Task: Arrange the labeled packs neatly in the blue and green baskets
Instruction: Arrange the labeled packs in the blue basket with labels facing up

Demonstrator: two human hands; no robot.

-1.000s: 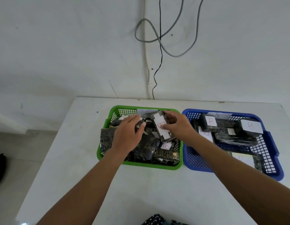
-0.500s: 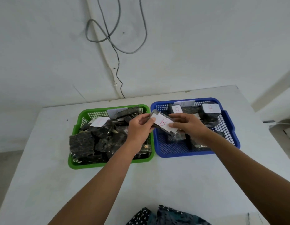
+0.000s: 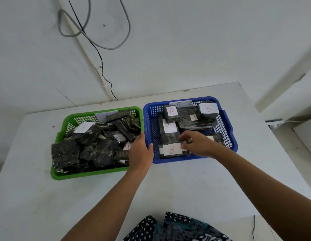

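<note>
Pack (image 3: pixel 171 149), labelled B, in blue basket (image 3: pixel 227 122): probably light, slippery wrap; grip its edges. Right hand (image 3: pixel 196 143) pinches it; left hand (image 3: pixel 140 152) loose, empty.

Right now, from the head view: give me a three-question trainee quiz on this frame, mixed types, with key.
1. True or false: the right hand is over the blue plastic mesh basket.
2. The dark wrapped pack at the right hand's fingertips bears which letter? A) A B) B C) C
3. Fill in: the left hand rests at the near right corner of the ___ plastic mesh basket.

Key: 1 true; 2 B; 3 green.
</note>
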